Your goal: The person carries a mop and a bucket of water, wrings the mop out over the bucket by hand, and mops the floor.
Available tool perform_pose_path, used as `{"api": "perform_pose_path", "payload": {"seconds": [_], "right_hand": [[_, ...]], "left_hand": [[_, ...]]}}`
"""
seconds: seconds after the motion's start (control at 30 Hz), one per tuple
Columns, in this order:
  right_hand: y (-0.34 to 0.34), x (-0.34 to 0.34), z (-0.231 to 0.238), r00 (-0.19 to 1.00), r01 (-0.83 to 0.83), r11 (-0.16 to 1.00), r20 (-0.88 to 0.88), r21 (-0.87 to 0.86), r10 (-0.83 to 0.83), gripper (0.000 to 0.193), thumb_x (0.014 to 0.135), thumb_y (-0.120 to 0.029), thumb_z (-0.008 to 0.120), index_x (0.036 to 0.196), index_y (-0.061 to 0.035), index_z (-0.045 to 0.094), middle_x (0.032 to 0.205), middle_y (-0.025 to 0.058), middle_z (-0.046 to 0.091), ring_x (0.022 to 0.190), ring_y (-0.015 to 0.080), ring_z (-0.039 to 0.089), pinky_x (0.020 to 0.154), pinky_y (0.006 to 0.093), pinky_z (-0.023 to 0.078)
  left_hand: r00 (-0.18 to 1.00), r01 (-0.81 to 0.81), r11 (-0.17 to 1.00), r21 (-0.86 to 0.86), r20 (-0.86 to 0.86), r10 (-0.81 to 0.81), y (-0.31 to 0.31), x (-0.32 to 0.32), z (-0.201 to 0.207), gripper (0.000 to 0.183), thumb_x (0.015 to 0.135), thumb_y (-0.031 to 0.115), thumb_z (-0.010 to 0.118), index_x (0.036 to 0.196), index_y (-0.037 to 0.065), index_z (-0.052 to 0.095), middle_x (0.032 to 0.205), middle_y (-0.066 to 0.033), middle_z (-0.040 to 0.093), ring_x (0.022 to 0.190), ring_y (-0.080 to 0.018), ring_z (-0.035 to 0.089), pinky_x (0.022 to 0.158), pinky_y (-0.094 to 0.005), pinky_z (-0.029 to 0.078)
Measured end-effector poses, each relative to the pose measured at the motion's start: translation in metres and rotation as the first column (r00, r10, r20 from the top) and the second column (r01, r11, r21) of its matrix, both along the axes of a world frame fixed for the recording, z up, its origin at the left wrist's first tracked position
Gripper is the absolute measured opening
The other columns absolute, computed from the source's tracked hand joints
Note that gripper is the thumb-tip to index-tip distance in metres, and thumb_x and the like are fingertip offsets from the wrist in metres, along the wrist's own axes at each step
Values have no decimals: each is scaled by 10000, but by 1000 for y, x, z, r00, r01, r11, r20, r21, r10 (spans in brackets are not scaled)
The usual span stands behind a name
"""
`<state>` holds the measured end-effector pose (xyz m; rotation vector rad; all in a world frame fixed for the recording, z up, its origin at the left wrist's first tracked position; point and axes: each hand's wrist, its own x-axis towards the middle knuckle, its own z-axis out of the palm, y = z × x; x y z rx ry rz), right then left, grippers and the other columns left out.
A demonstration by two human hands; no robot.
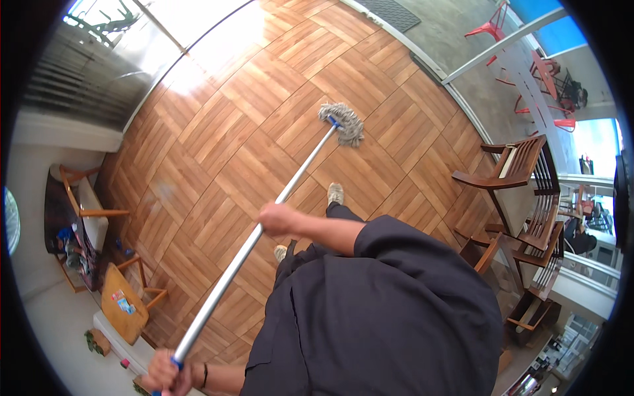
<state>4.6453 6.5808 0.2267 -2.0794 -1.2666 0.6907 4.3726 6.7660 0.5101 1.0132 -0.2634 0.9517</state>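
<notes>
A mop with a long silver pole slants across the view from lower left to upper middle. Its grey string head, joined by a blue fitting, lies on the wood-patterned floor ahead of my feet. My left hand is closed round the blue-trimmed top end of the pole, a dark band on its wrist. Farther down, around the middle of the pole, my right hand is wrapped about it, the forearm crossing in front of my dark clothes.
Wooden armchairs line the right side beside glass panels. At left stand a cushioned chair with items on it and a small wooden table holding a card. A dark mat lies past the door track, and red chairs stand beyond the glass.
</notes>
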Motion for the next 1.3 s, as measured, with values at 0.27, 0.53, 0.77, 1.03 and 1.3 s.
{"api": "perform_pose_path", "payload": {"seconds": [0.27, 0.53, 0.77, 1.03, 1.3], "right_hand": [[-197, 255, 36, 801, 597, 594, 445, -538, -402, 278, 838, -244, 564, 1099, -151, 590, 1259, 110, 523, 1199, 272, 472, 930, 442, 417], [-246, 217, 20, 701, 703, 673, 376, -227, -606, 393, 811, -352, 641, 1153, -172, 563, 1351, 120, 460, 1248, 284, 429, 1041, 442, 339], [-136, 109, 30, 783, 556, 820, 249, 132, -571, 348, 777, -448, 676, 796, -100, 662, 897, 86, 652, 1005, 282, 580, 918, 431, 430], [0, -69, 112, 988, 151, 828, -50, 540, -147, 234, 751, -252, 709, 752, -103, 529, 730, 65, 549, 763, 249, 569, 741, 379, 427], [-30, -62, 89, 993, -108, 952, -21, 286, 119, 413, 823, -396, 590, 553, -90, 529, 540, 157, 540, 554, 375, 559, 500, 461, 438]], "left_hand": [[846, 52, 986, 158, -531, 40, -190, 299, -112, 43, 865, -10, 475, 846, 2, 512, 852, -122, 593, 823, -222, 588, 776, -357, 493], [827, 408, 849, 336, -531, -187, -239, 313, -132, 85, 825, -24, 615, 793, 14, 546, 852, -76, 602, 998, -258, 590, 897, -362, 443], [871, 271, 846, 458, -492, -13, -120, 185, -68, 144, 841, 90, 556, 709, 38, 534, 708, -72, 576, 869, -249, 585, 898, -463, 419], [912, -376, 786, 490, 48, 406, 29, 4, 68, 457, 902, 411, 402, 522, 158, 373, 556, 1, 385, 687, -209, 434, 838, -492, 329], [975, 117, 941, 317, 145, -170, -69, 1, 103, 337, 913, 323, 560, 691, 130, 395, 578, 61, 386, 494, -53, 399, 456, -229, 386]]}}
